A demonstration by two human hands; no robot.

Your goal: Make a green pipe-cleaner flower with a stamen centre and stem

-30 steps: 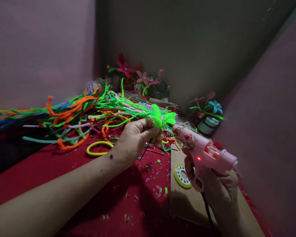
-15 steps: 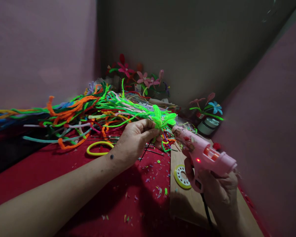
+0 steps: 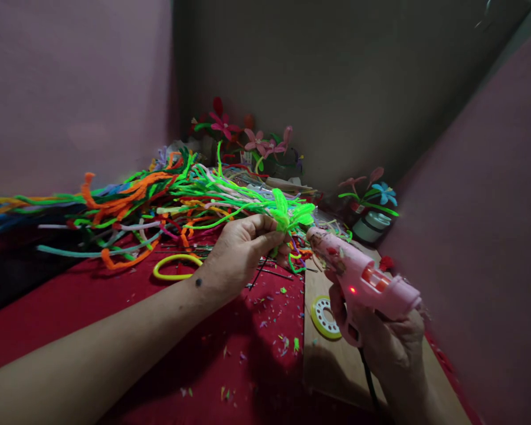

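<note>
Between the thumb and fingers of my left hand [image 3: 243,251] is a bright green pipe-cleaner flower [image 3: 287,215], its looped petals pointing up and right. A thin dark stem [image 3: 259,274] runs down from under that hand. My right hand [image 3: 389,342] is wrapped round the handle of a pink hot glue gun [image 3: 349,257] with a lit red light. The gun's nozzle points at the flower from the right, close to it; whether they touch is hard to see. A black cord [image 3: 368,378] hangs from the grip.
Loose pipe cleaners [image 3: 133,203] in many colours are heaped behind my left hand. Yellow scissor handles [image 3: 177,267] lie on the red cloth [image 3: 168,336] among fibre scraps. A tape roll [image 3: 325,319] rests on a wooden board [image 3: 331,366]. Potted pipe-cleaner flowers [image 3: 256,141] stand behind.
The glue gun has tilted and shifted very slightly down and left. My left hand keeps its hold on the green flower, almost unmoved.
</note>
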